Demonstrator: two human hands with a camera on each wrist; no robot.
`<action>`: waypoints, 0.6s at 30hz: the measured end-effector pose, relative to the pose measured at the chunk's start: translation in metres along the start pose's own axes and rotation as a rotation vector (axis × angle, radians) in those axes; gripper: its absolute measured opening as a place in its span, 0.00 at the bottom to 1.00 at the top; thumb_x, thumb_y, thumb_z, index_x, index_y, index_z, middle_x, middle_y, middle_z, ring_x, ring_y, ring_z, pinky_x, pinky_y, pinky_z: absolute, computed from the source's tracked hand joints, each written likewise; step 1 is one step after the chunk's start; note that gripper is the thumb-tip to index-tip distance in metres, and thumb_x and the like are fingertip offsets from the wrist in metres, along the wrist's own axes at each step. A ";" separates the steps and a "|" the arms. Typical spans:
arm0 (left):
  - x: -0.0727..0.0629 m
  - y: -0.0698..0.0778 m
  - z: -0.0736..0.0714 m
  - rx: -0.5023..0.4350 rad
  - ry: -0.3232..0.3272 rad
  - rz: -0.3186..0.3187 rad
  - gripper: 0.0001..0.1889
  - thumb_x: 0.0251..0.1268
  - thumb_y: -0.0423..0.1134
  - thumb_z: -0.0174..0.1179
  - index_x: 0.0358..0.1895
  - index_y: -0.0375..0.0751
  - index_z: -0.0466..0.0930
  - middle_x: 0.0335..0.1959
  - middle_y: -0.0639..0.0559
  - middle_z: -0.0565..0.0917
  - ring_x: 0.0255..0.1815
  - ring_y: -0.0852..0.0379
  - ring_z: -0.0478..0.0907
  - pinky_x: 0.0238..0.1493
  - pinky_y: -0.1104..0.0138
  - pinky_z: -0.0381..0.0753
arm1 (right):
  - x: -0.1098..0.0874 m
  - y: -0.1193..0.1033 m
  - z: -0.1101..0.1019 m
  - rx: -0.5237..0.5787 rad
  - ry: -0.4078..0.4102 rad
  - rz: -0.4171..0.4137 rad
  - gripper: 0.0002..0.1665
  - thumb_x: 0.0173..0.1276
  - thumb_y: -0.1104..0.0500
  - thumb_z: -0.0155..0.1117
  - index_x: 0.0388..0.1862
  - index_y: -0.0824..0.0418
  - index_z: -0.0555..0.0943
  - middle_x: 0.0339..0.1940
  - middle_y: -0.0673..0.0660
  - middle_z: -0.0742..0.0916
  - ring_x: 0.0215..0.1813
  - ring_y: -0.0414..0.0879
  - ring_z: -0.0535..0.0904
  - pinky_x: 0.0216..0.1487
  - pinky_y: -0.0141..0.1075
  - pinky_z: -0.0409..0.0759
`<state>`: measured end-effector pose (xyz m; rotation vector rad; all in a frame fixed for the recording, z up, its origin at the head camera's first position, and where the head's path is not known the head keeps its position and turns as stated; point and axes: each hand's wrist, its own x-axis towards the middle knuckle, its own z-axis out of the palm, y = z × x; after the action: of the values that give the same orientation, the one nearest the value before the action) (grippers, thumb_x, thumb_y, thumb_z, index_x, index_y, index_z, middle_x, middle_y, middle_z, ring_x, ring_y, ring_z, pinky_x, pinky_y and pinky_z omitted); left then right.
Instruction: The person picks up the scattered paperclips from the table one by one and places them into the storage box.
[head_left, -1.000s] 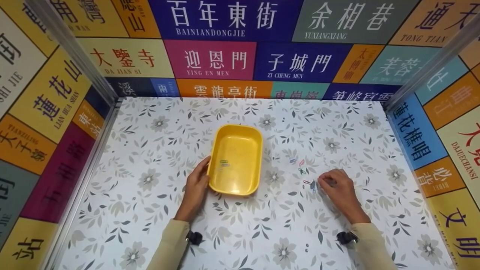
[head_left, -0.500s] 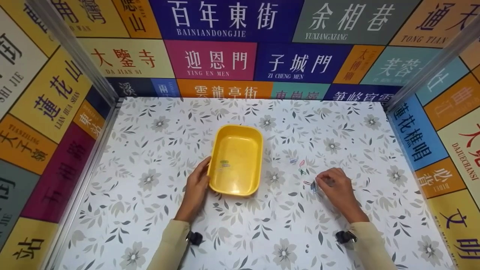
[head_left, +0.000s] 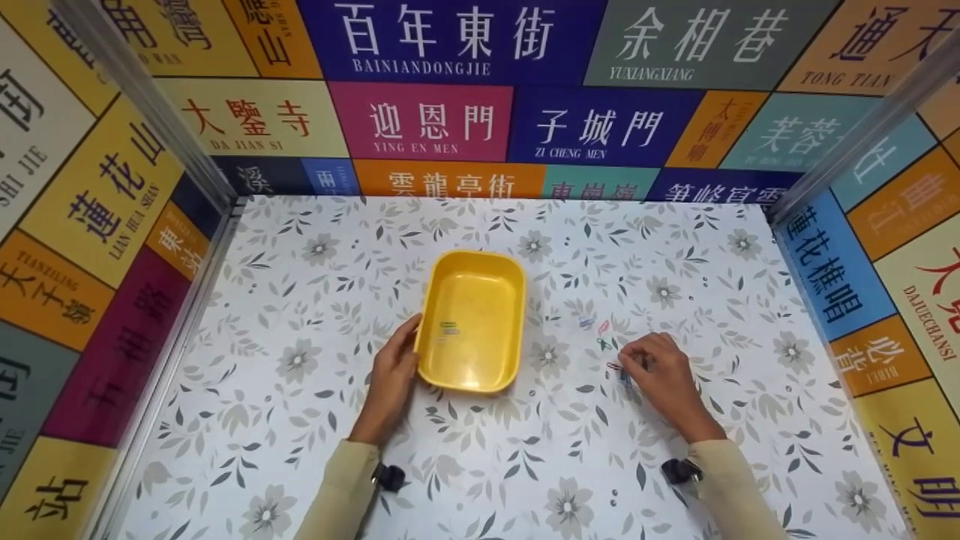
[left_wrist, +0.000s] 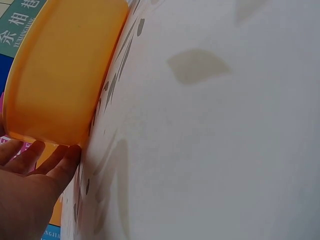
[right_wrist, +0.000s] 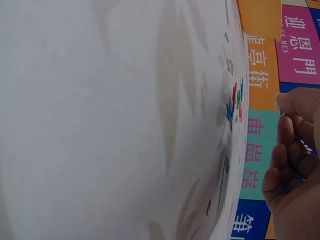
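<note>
Right grip (head_left: pixel 666 379) has a small pale clip (right_wrist: pixel 280 107) pinched between thumb and finger, and left grip (head_left: pixel 390 379) just rests loose fingers against the left side of the yellow tray (head_left: pixel 484 300). Biggest stuff around: sign-covered walls (head_left: pixel 420 120) left, right and far, with BAINIANDONGJIE, YING EN MEN and ZI CHENG MEN readable. Then the floral tabletop (head_left: pixel 322 465), tray near its middle, couple of tiny clips (head_left: pixel 448 325) inside. Loose coloured clips (head_left: pixel 604 343) lie right of it, the nearest partly blocked by the right grip.
</note>
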<state>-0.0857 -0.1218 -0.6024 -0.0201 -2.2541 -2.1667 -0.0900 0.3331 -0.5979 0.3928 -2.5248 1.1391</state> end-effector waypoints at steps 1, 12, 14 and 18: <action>0.000 0.000 0.000 0.000 0.000 0.001 0.31 0.82 0.27 0.49 0.84 0.45 0.70 0.82 0.49 0.75 0.80 0.51 0.73 0.83 0.56 0.68 | 0.001 -0.001 0.001 -0.002 -0.001 -0.008 0.12 0.63 0.75 0.80 0.34 0.61 0.89 0.33 0.50 0.85 0.37 0.47 0.77 0.38 0.25 0.73; -0.001 0.001 0.000 -0.017 -0.007 0.014 0.31 0.82 0.26 0.49 0.84 0.45 0.70 0.82 0.45 0.74 0.81 0.47 0.72 0.82 0.60 0.70 | 0.006 -0.012 0.016 0.040 -0.044 -0.022 0.11 0.65 0.74 0.80 0.36 0.60 0.89 0.36 0.52 0.86 0.40 0.46 0.79 0.40 0.23 0.77; -0.001 0.001 0.000 -0.019 -0.007 0.017 0.31 0.82 0.26 0.49 0.84 0.44 0.70 0.82 0.44 0.74 0.81 0.46 0.72 0.82 0.58 0.69 | 0.007 -0.015 0.018 0.046 -0.057 -0.019 0.10 0.66 0.73 0.79 0.36 0.59 0.88 0.36 0.52 0.86 0.40 0.45 0.79 0.40 0.23 0.77; -0.001 0.001 0.000 -0.019 -0.006 0.017 0.31 0.82 0.26 0.49 0.84 0.44 0.70 0.82 0.44 0.74 0.81 0.47 0.72 0.83 0.54 0.68 | 0.011 -0.020 0.025 0.057 -0.067 -0.037 0.10 0.67 0.72 0.79 0.36 0.58 0.88 0.36 0.51 0.86 0.40 0.47 0.79 0.40 0.26 0.78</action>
<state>-0.0847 -0.1219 -0.6011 -0.0463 -2.2280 -2.1823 -0.0970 0.3002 -0.5954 0.4987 -2.5352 1.2049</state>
